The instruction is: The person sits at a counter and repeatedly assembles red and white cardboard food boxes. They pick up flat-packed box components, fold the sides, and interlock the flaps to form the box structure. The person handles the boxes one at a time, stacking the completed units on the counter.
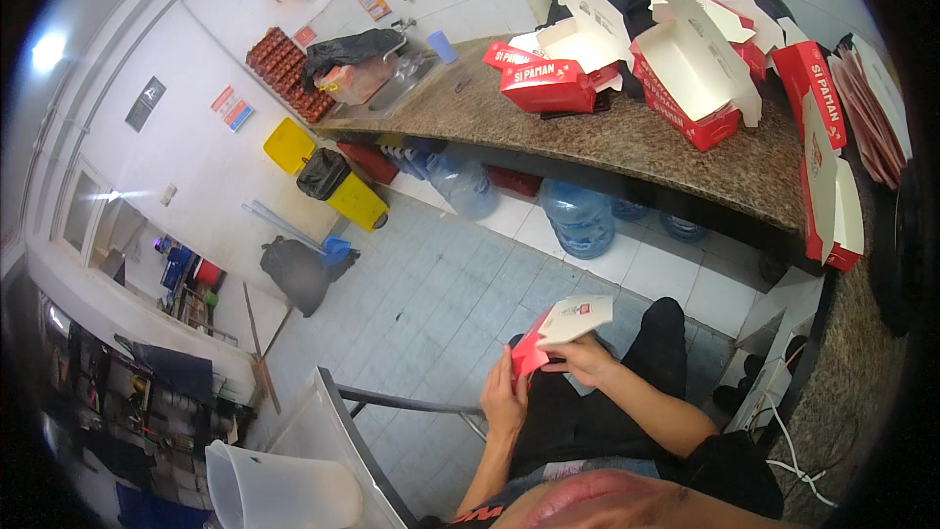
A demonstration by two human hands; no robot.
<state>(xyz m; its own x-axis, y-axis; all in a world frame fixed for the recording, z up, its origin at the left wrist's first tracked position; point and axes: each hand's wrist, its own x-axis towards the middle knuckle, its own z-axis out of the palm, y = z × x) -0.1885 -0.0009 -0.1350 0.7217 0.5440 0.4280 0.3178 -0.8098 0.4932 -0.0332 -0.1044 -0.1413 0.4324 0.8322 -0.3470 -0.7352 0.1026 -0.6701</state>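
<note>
Above my lap I hold a red and white cardboard food box between both hands. Its white lid flap stands out to the upper right, and its red side faces left. My left hand is closed on the red side's lower left edge. From the right, my right hand grips the box beneath the white flap, with some fingertips hidden behind the card. On the granite counter stand several folded boxes of the same kind, among them a large open box and a smaller red box.
At the right, more boxes stand beside a stack of flat cardboard. Large blue water bottles sit under the counter. A yellow bin and black bag are across the floor. A white bucket is lower left; a white cable hangs right.
</note>
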